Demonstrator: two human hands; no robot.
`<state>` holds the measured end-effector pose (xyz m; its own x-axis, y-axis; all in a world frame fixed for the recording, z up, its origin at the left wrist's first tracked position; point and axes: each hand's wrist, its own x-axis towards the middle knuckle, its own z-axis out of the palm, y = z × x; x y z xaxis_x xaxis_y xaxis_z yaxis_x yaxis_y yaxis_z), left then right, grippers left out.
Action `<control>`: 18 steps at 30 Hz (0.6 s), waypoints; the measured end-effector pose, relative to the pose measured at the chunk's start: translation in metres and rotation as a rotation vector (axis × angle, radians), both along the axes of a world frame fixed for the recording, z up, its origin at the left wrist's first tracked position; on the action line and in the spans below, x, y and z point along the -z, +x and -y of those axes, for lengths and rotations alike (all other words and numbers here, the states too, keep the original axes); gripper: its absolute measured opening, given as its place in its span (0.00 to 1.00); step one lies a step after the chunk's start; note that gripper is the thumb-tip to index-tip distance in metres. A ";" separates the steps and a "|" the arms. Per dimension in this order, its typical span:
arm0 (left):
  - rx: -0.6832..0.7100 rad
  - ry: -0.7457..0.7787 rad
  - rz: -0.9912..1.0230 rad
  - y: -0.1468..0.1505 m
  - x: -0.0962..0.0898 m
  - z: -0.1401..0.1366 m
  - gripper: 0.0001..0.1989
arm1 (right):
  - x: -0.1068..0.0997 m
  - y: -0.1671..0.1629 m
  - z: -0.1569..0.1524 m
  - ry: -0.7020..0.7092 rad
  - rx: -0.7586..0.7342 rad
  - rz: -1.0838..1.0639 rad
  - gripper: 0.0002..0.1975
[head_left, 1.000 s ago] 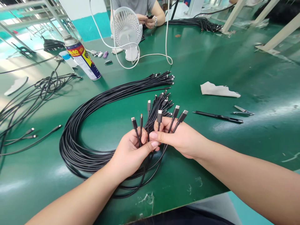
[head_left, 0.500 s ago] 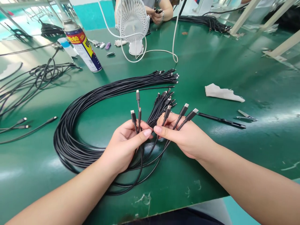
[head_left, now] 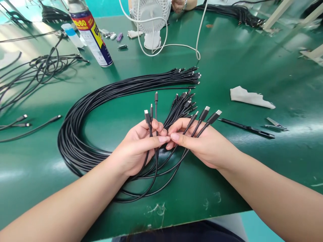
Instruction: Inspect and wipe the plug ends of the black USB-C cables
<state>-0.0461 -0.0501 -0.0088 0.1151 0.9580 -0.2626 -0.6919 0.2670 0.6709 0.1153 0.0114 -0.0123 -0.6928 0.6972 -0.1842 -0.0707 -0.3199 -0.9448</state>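
Three black USB cable ends (head_left: 147,116) stand up from my left hand (head_left: 140,144), which is closed around their cords. My right hand (head_left: 195,141) is closed on three more USB cable ends (head_left: 213,117), fanned out with their metal plugs pointing up and right. The thumbs and fingertips of both hands meet in the middle. Behind them lies a thick bundle of black cables (head_left: 75,134), curved in a U on the green table (head_left: 252,168). One set of its plugs (head_left: 185,101) lies just past my fingers, the other set (head_left: 189,75) farther back.
A spray can (head_left: 94,37), a white fan (head_left: 152,20) with a looping cord and a person's hand (head_left: 178,5) are at the back. Loose cables (head_left: 42,72) lie left. On the right are a white scrap (head_left: 249,96), black tweezers (head_left: 247,128) and a small metal clip (head_left: 276,124).
The camera view has shifted, so the table things sit slightly higher and farther right. The cable ends in both hands have turned a little, and my thumb tips now touch or nearly touch.
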 end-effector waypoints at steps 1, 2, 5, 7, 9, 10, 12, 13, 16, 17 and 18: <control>0.003 0.003 -0.002 0.000 0.000 0.000 0.12 | 0.001 0.000 0.000 -0.010 -0.006 -0.011 0.11; 0.004 0.008 -0.003 0.000 0.000 0.000 0.12 | 0.001 0.000 0.000 -0.018 -0.007 -0.022 0.11; -0.002 0.030 -0.015 0.001 0.001 0.000 0.12 | 0.002 0.001 0.000 -0.029 -0.010 -0.035 0.10; -0.001 0.047 -0.042 0.001 0.001 0.000 0.12 | 0.002 0.001 0.000 -0.023 -0.013 -0.032 0.09; 0.004 0.067 -0.072 0.001 0.002 0.001 0.12 | 0.002 0.001 0.000 -0.016 -0.012 -0.021 0.09; 0.007 0.074 -0.084 0.001 0.002 0.001 0.12 | 0.002 0.001 0.000 -0.014 -0.009 -0.016 0.09; 0.010 0.077 -0.100 0.001 0.003 0.001 0.12 | 0.002 0.000 0.001 -0.018 -0.003 -0.011 0.08; 0.009 0.075 -0.107 0.001 0.003 0.001 0.13 | 0.003 0.000 0.001 -0.022 0.003 -0.012 0.07; -0.002 0.075 -0.126 0.001 0.003 0.001 0.13 | 0.003 0.000 0.002 -0.027 0.017 -0.013 0.06; -0.006 0.078 -0.134 0.001 0.003 0.000 0.13 | 0.003 0.000 0.002 -0.024 0.021 -0.008 0.06; -0.010 0.081 -0.143 0.001 0.003 0.000 0.13 | 0.003 0.000 0.002 -0.019 0.023 0.001 0.06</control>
<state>-0.0447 -0.0506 -0.0116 0.0725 0.9776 -0.1975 -0.5902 0.2017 0.7817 0.1152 0.0095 -0.0152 -0.6761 0.7096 -0.1984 -0.0772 -0.3360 -0.9387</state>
